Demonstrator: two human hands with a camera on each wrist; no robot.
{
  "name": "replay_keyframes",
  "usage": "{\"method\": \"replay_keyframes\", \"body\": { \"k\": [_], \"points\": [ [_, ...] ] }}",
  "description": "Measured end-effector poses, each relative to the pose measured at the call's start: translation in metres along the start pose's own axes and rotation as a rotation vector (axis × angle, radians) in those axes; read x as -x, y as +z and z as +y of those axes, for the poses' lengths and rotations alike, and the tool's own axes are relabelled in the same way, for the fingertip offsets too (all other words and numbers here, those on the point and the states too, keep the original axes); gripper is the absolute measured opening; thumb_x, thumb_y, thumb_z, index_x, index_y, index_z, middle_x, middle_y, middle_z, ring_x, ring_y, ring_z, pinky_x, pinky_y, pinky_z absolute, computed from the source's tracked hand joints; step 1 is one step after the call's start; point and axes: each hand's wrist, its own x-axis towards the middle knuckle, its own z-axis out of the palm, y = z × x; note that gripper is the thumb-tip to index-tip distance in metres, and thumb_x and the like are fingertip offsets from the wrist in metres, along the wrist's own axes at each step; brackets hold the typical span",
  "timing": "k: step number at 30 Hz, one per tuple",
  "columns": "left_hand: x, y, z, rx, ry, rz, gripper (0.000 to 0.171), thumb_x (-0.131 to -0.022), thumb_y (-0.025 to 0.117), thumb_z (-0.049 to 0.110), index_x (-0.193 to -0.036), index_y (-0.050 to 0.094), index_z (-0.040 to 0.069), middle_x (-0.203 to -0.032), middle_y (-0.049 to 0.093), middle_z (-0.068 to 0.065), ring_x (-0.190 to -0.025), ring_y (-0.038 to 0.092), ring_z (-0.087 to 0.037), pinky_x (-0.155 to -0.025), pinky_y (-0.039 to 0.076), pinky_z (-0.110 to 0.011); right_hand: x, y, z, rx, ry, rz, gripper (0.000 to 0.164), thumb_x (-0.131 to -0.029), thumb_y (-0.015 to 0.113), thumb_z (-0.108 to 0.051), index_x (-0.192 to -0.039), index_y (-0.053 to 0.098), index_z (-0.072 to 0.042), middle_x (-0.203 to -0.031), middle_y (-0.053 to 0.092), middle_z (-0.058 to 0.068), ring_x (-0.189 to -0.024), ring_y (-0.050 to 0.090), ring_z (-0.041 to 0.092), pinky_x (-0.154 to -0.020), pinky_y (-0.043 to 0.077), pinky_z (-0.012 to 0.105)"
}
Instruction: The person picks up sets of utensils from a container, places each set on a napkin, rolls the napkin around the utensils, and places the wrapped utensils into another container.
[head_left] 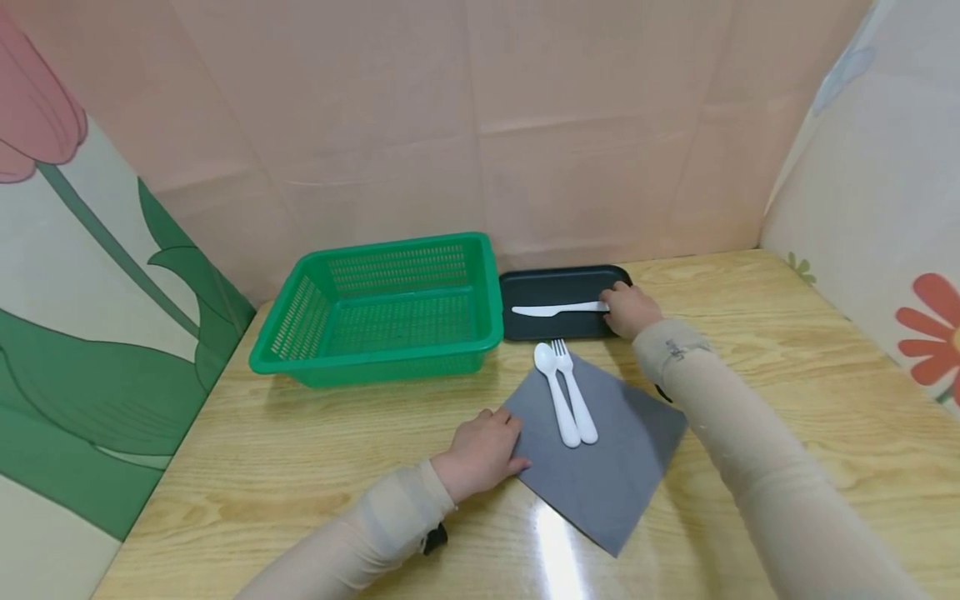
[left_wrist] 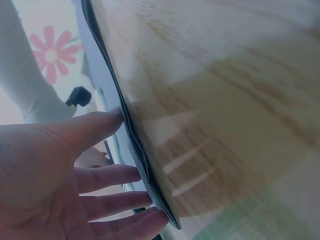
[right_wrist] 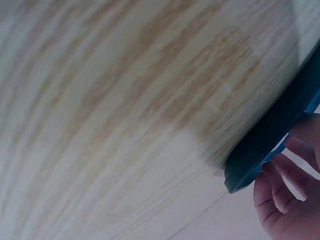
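Note:
A grey square napkin [head_left: 630, 458] lies on the table, turned like a diamond, with a white plastic spoon [head_left: 558, 400] and a white plastic fork [head_left: 576, 392] side by side on it. My left hand [head_left: 483, 454] rests at the napkin's left corner. In the left wrist view its thumb and fingers [left_wrist: 112, 177] touch the napkin's edge, only loosely bent. Beyond the napkin, a white plastic knife [head_left: 551, 310] shows over the black tray [head_left: 555, 283]. My right hand [head_left: 632, 310] pinches the knife by its handle end at the tray's right side.
A green perforated plastic basket [head_left: 375, 362] stands at the back left, its right rim against the tray's left end. Behind is a plain pinkish backdrop [head_left: 600, 167]. Bare wood tabletop [head_left: 787, 358] shows to the right.

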Motion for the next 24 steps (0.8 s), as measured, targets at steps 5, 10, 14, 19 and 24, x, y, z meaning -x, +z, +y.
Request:
{"method": "replay_keyframes", "body": {
  "k": [5, 10, 14, 19, 24],
  "points": [
    [0.0, -0.001, 0.0, 0.001, 0.002, 0.002, 0.042, -0.086, 0.061, 0.046, -0.108, 0.06, 0.011, -0.101, 0.061, -0.003, -0.087, 0.058, -0.016, -0.061, 0.049, -0.027, -0.002, 0.001, 0.0, 0.01, 0.021, 0.0, 0.035, -0.088, 0.058, -0.01, -0.121, 0.055, 0.003, -0.113, 0.052, 0.025, -0.102, 0.053, 0.044, -0.084, 0.047, 0.053],
    [0.0, -0.001, 0.0, 0.0, 0.008, 0.013, 0.041, -0.086, 0.062, 0.046, -0.107, 0.06, 0.011, -0.1, 0.06, -0.002, -0.086, 0.058, -0.015, -0.059, 0.049, -0.026, -0.003, 0.003, 0.001, 0.019, 0.008, 0.002, 0.03, -0.089, 0.055, -0.007, -0.117, 0.056, 0.003, -0.111, 0.053, 0.025, -0.1, 0.054, 0.044, -0.083, 0.047, 0.053],
    [0.0, 0.0, 0.0, -0.003, 0.011, 0.021, 0.04, -0.086, 0.062, 0.046, -0.105, 0.06, 0.011, -0.098, 0.06, -0.002, -0.084, 0.057, -0.015, -0.058, 0.048, -0.026, -0.003, 0.004, 0.0, 0.02, 0.004, -0.003, 0.027, -0.089, 0.051, -0.003, -0.115, 0.058, 0.003, -0.109, 0.052, 0.025, -0.099, 0.054, 0.044, -0.083, 0.048, 0.053],
    [0.0, 0.0, 0.0, -0.004, 0.01, 0.02, 0.04, -0.086, 0.062, 0.046, -0.105, 0.06, 0.011, -0.098, 0.06, -0.002, -0.084, 0.057, -0.015, -0.058, 0.048, -0.026, -0.003, 0.007, 0.001, 0.048, -0.038, 0.028, 0.022, -0.089, 0.051, 0.002, -0.108, 0.062, 0.003, -0.103, 0.054, 0.024, -0.094, 0.056, 0.042, -0.081, 0.048, 0.052],
    [0.0, 0.0, -0.001, -0.004, 0.009, 0.021, 0.04, -0.086, 0.062, 0.046, -0.105, 0.06, 0.011, -0.098, 0.06, -0.002, -0.084, 0.057, -0.015, -0.058, 0.048, -0.026, -0.004, 0.01, 0.003, 0.075, -0.083, 0.074, 0.019, -0.086, 0.052, 0.008, -0.101, 0.062, 0.005, -0.097, 0.055, 0.025, -0.089, 0.058, 0.041, -0.08, 0.049, 0.049]
  ]
}}
